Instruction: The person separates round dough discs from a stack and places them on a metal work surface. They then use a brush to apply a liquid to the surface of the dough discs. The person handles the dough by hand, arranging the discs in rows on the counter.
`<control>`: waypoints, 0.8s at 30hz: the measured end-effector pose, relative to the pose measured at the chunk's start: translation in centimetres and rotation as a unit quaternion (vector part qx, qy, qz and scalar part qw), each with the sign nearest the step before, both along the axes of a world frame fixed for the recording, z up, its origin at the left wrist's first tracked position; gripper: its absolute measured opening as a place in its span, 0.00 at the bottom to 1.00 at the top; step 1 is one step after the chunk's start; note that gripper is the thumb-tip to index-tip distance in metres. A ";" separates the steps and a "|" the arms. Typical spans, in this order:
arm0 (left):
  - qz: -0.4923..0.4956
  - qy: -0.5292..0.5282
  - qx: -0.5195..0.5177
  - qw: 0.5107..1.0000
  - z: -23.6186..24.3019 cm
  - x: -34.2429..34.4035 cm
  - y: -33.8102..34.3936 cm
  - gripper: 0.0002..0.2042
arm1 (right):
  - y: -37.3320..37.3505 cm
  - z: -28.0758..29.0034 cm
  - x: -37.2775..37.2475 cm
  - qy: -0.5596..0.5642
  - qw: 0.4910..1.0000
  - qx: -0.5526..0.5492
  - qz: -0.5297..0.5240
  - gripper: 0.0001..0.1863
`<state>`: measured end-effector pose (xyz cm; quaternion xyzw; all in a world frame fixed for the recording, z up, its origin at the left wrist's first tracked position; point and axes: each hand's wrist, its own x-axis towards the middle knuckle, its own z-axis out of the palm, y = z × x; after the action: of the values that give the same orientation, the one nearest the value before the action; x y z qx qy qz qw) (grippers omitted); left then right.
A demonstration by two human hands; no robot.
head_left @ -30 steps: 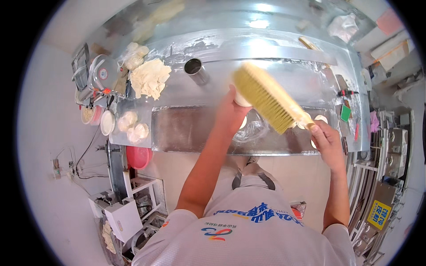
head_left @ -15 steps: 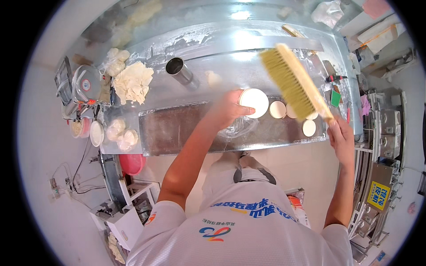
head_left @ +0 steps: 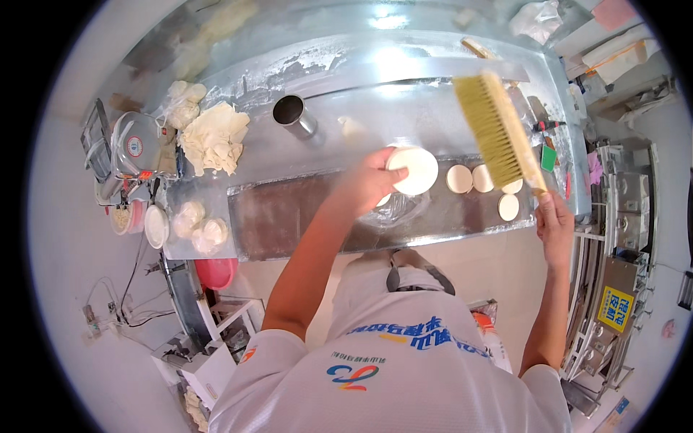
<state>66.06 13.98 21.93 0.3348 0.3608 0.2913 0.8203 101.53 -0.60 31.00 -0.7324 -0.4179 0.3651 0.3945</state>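
My left hand (head_left: 372, 184) grips a pale round disc (head_left: 417, 172), flat face upward, thumb across its edge, above the dark metal strip (head_left: 289, 220) along the worktable's front. Beneath it is crumpled clear plastic (head_left: 393, 213). In my right hand (head_left: 553, 224) is the handle of a long wooden brush (head_left: 505, 115) with yellowish bristles, raised over the table's right side, apart from the held disc. Several smaller pale discs (head_left: 459, 178) lie on the strip under and beside the brush, one (head_left: 508, 207) nearer the front edge.
A steel cylinder (head_left: 294, 115) stands mid-table. Left are crumpled dough sheets (head_left: 215, 141), bagged pale rounds (head_left: 188, 216), lidded containers (head_left: 137, 148) and a pink basin (head_left: 215, 274) below. At right lie a green scraper (head_left: 548, 159) and small tools; steel shelving (head_left: 635, 202) stands beyond.
The brush has swung up and rightward from beside my left hand, uncovering the discs on the strip. The disc in my left hand now shows its full face.
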 end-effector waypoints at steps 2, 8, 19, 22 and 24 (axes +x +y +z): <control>0.033 -0.049 -0.046 0.997 -0.7 -0.4 0.3 0.23 | -0.3 0.3 -0.6 0.053 0.998 -0.013 -0.042 0.20; 0.088 -0.056 0.040 0.994 -4.5 -0.6 1.1 0.21 | -2.3 -2.5 -4.0 0.035 0.997 -0.070 -0.009 0.20; 0.108 -0.566 -0.224 0.786 -4.2 0.1 2.5 0.16 | -4.3 -0.7 -8.3 0.210 0.977 -0.035 -0.023 0.24; 0.177 -0.474 -0.224 0.833 -2.6 1.2 1.4 0.16 | -5.0 -0.5 -9.2 0.266 0.963 0.023 0.031 0.22; 0.141 -0.475 -0.192 0.847 -2.7 1.0 1.0 0.17 | -4.7 -0.3 -10.0 0.162 0.984 -0.029 0.066 0.21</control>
<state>67.02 14.93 19.20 -0.0639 0.0191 0.4524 0.8893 91.51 -5.31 30.69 -0.6454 -0.3849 0.5161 0.4110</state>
